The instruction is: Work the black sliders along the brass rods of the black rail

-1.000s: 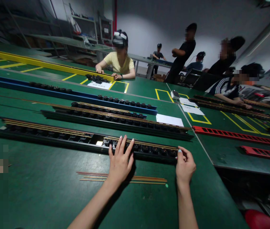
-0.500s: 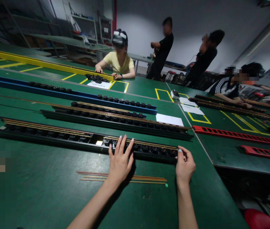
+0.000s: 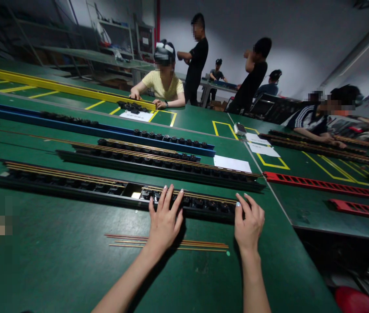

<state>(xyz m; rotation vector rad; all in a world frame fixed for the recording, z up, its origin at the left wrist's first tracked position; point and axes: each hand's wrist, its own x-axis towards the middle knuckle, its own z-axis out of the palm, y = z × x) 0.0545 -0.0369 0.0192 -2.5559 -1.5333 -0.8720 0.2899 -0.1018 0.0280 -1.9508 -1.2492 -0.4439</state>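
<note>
A long black channel (image 3: 73,190) filled with dark blocks lies across the green table, with thin brass-coloured rods (image 3: 63,172) along its top. Over its middle right part my left hand (image 3: 165,221) rests with fingers spread on the rods and near edge. Beside the channel's right end is my right hand (image 3: 249,224), its fingers apart, thumb and fingertips at the rod ends. Nothing shows in its grasp. A bright gap shows in the channel just left of my left hand. Several loose thin rods (image 3: 200,245) lie on the table in front, partly hidden under my left forearm.
Behind lie another black channel with rods (image 3: 158,167), a blue channel (image 3: 106,129) and a white paper (image 3: 232,164). Red slotted rails (image 3: 321,184) are at right. Across the table a person in yellow (image 3: 163,84) handles a yellow channel (image 3: 57,88); others stand or work behind.
My right hand has opened from a pinch at the channel's end and shifted slightly left. My left hand stays in place. Two standing people have shifted left in the view.
</note>
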